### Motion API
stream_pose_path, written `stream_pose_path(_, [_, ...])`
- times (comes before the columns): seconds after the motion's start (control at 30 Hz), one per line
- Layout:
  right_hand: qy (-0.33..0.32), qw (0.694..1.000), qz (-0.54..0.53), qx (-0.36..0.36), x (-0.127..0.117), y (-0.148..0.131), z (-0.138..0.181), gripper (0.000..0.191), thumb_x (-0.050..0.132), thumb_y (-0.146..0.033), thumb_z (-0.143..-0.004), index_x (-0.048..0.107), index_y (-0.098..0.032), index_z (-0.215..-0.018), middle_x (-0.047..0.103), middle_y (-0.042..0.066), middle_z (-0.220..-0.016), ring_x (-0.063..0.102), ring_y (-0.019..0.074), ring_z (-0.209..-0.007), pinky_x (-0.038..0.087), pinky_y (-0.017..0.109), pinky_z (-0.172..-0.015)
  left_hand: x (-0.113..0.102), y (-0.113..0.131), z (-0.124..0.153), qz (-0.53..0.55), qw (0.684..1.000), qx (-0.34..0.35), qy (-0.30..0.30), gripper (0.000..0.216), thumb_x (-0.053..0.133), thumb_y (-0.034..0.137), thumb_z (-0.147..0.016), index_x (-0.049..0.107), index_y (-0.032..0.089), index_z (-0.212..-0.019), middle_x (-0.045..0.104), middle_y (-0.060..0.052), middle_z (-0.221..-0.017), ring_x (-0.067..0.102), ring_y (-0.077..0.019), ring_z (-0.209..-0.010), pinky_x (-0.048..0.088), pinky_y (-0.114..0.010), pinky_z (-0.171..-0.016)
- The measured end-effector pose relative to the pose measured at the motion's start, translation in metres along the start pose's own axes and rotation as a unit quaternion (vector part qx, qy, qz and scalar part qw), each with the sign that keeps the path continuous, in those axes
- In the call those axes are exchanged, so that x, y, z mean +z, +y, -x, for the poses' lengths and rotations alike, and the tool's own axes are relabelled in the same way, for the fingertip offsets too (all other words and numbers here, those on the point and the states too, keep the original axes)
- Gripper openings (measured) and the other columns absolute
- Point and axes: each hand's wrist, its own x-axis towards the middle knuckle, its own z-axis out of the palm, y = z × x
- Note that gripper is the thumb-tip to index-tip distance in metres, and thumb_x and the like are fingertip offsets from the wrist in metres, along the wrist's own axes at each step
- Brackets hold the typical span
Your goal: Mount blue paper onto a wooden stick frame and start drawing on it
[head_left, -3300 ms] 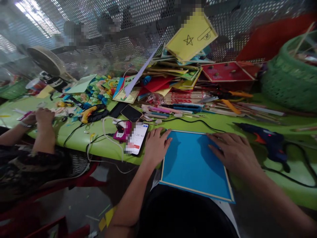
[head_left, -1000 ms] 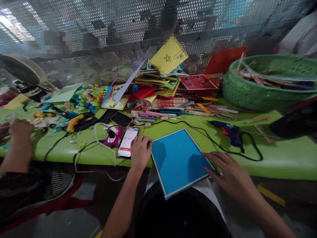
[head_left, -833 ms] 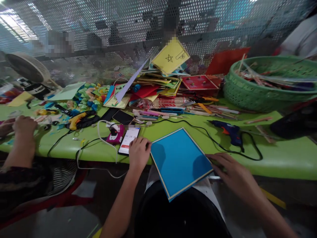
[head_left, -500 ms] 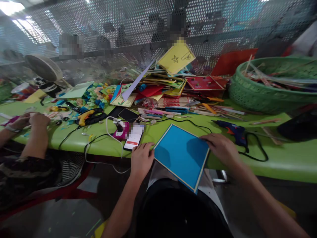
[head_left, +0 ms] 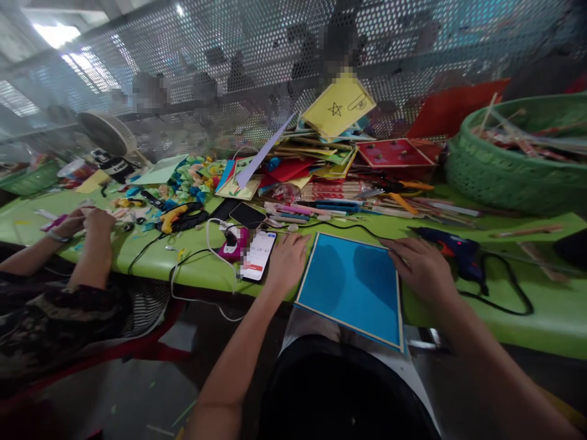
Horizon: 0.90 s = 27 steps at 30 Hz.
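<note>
A square blue card (head_left: 353, 287) framed with thin pale wooden strips lies at the table's front edge, its near part jutting out over my lap. My left hand (head_left: 288, 260) rests flat on the green table just left of the card, fingers stretched towards its far left corner. At the far right corner, my right hand (head_left: 419, 266) has its thumb and fingers on the card's edge. A lit phone (head_left: 258, 260) lies left of my left hand. To the right of my right hand is a blue glue gun (head_left: 454, 250) with a black cord.
Behind the card, pens (head_left: 298, 211) lie before a pile of coloured cards (head_left: 316, 159). A green basket (head_left: 513, 165) of sticks stands at right. A magenta power socket (head_left: 232, 247) with cables sits at left. Further left, a co-worker's hands (head_left: 87, 223) work by paper scraps (head_left: 197, 177).
The card has turned so its near edge lies more squarely towards me. My left hand has slid forward along its left side, while my right hand stays at the far right corner.
</note>
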Motion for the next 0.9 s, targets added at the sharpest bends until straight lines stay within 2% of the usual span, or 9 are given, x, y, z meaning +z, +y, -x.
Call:
stream_pose_path(0.1, [-0.015, 1.0, 0.004, -0.006, 0.002, -0.001, 0.005, 0.043, 0.046, -0.034, -0.111, 0.082, -0.023, -0.131, 0.081, 0.013, -0.113, 0.072, 0.0316, -0.102, 0.054, 0.047, -0.087, 0.011, 0.0, -0.024, -0.011, 1.0, 0.015, -0.016, 0.044, 0.05, 0.011, -0.109, 0.071, 0.022, -0.146, 0.072, -0.011, -0.136, 0.064, -0.0287, -0.13, 0.052, -0.044, -0.111])
stream_pose_path(0.2, [-0.028, 0.999, 0.014, -0.013, 0.004, -0.003, 0.006, 0.045, 0.045, -0.036, -0.11, 0.083, -0.023, -0.13, 0.081, 0.015, -0.114, 0.071, 0.0338, -0.103, 0.054, 0.049, -0.085, 0.018, -0.002, -0.034, -0.02, 0.999, 0.026, -0.031, 0.043, 0.05, 0.016, -0.111, 0.071, 0.025, -0.148, 0.073, -0.011, -0.131, 0.064, -0.029, -0.127, 0.053, -0.044, -0.108])
stream_pose_path(0.47, [-0.058, 0.998, 0.036, -0.005, 0.007, -0.008, 0.01, 0.041, 0.051, -0.035, -0.107, 0.082, -0.027, -0.133, 0.081, 0.013, -0.117, 0.072, 0.0337, -0.105, 0.055, 0.048, -0.085, 0.023, -0.007, -0.036, -0.029, 0.997, 0.03, -0.06, 0.04, 0.052, 0.024, -0.114, 0.071, 0.028, -0.149, 0.069, -0.011, -0.132, 0.062, -0.0302, -0.127, 0.054, -0.043, -0.102])
stream_pose_path(0.6, [-0.074, 0.995, 0.061, -0.007, 0.002, -0.013, 0.009, 0.044, 0.05, -0.033, -0.108, 0.078, -0.023, -0.139, 0.08, 0.015, -0.118, 0.072, 0.0342, -0.106, 0.056, 0.048, -0.086, 0.023, -0.006, -0.038, -0.03, 0.997, 0.028, -0.069, 0.039, 0.053, 0.027, -0.115, 0.07, 0.029, -0.15, 0.068, -0.01, -0.131, 0.061, -0.0305, -0.125, 0.053, -0.044, -0.102])
stream_pose_path(0.73, [-0.082, 0.993, 0.082, -0.009, -0.004, -0.018, 0.006, 0.045, 0.047, -0.037, -0.111, 0.079, -0.021, -0.137, 0.079, 0.016, -0.121, 0.071, 0.0354, -0.107, 0.057, 0.05, -0.084, 0.023, -0.003, -0.039, -0.032, 0.997, 0.023, -0.073, 0.036, 0.057, 0.029, -0.114, 0.072, 0.031, -0.148, 0.067, -0.009, -0.13, 0.061, -0.0297, -0.125, 0.051, -0.043, -0.104])
stream_pose_path(0.9, [-0.083, 0.994, 0.068, 0.002, -0.006, -0.022, 0.005, 0.042, 0.048, -0.036, -0.11, 0.079, -0.023, -0.136, 0.081, 0.014, -0.122, 0.07, 0.0354, -0.114, 0.056, 0.052, -0.092, 0.027, -0.004, -0.039, -0.04, 0.997, 0.023, -0.068, 0.035, 0.061, 0.029, -0.113, 0.072, 0.031, -0.146, 0.066, -0.009, -0.13, 0.06, -0.0296, -0.126, 0.051, -0.042, -0.104])
